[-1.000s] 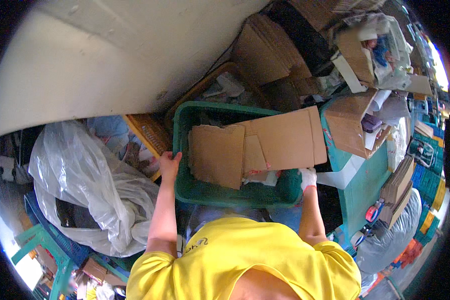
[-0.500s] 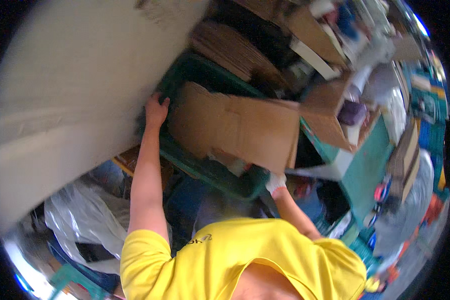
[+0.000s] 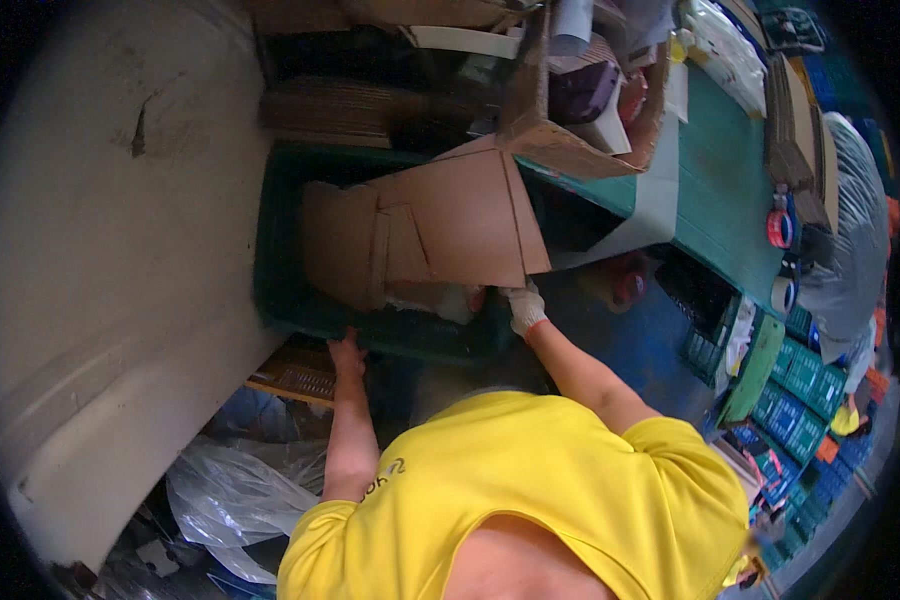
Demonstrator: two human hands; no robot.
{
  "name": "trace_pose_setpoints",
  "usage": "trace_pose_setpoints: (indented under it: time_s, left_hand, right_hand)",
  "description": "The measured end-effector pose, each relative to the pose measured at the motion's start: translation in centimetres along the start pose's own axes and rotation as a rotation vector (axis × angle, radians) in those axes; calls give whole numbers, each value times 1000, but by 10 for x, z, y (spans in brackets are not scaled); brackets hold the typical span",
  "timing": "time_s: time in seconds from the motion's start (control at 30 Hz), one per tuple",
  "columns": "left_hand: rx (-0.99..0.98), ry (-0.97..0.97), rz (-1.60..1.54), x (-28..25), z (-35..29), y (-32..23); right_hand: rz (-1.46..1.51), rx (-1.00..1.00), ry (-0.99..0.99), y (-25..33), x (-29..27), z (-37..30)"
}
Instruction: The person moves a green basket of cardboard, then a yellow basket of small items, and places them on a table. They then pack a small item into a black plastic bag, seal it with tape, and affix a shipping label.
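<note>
A deep dark green plastic bin (image 3: pixel 400 340) stands in front of me beside the pale wall. Creased, folded brown cardboard (image 3: pixel 460 220) lies slanting across it, its right end sticking out over the rim. My bare left hand (image 3: pixel 347 352) grips the bin's near rim, left of its middle. In a white knit glove, my right hand (image 3: pixel 526 308) is closed at the cardboard's near right corner; the fingertips are partly hidden beneath it. Under the cardboard, a bit of whitish, crumpled material (image 3: pixel 435 300) shows inside the bin.
An open carton (image 3: pixel 590 150) of mixed items sits at the corner of a green-topped table (image 3: pixel 720 170). Flattened cardboard (image 3: pixel 330 110) is stacked behind the bin. The pale wall (image 3: pixel 140 230) closes the left side. Clear plastic sheeting (image 3: pixel 240 490) lies at lower left; crates (image 3: pixel 795 400) stand at right.
My left hand has gone from the bin's left end to its near rim. My right hand stays at the cardboard's corner. The view has turned, so the bin now sits squarer to me.
</note>
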State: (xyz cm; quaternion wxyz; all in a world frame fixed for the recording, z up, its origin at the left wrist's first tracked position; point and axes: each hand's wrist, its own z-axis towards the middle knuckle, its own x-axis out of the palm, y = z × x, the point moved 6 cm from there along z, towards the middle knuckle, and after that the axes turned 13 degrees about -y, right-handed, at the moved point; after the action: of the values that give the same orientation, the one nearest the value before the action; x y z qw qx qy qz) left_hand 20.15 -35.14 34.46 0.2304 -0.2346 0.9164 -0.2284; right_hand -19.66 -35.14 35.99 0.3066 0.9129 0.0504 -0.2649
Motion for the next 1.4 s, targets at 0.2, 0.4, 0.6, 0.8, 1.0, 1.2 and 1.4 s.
trace_pose_setpoints:
  time_s: [0.2, 0.4, 0.6, 0.8, 1.0, 1.2, 1.4]
  left_hand:
    - [73, -27, 110, 15, -24, -26]
    - [6, -12, 48, 24, -22, -28]
    - [61, 41, 164, 26, -4, -21]
    - [545, -42, 589, -5, -3, -47]
    - [854, 94, 1001, -54, -69, -8]
    - [93, 299, 1299, -81, -148, 159]
    - [-543, 503, 918, 0, -222, 275]
  right_hand:
    - [-779, -271, -58, -6, -8, 2]
    - [-1021, -535, -42, 18, -5, 20]
    - [-1083, -813, -50, 38, -14, 6]
    - [181, -220, -212, -4, -102, -35]
    - [-395, -179, -212, -132, -206, -96]
    - [-331, -42, -216, -263, -274, -137]
    - [-259, 92, -145, -351, -347, -146]
